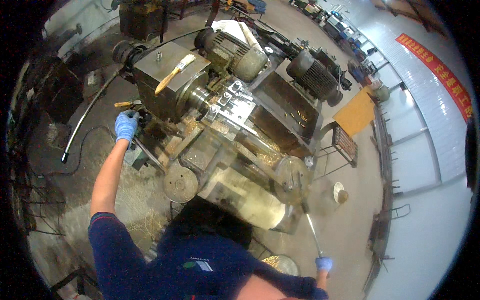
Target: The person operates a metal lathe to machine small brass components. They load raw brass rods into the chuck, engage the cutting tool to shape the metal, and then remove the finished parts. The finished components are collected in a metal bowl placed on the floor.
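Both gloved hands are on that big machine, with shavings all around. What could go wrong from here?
1. The left hand, in a blue glove, grips a handle close to the spindle; if that turns, the glove might snag.
2. The brush lies loose on the housing above the spindle and could slide off.
3. Shavings cover the floor by the machine, so footing may be slippery.
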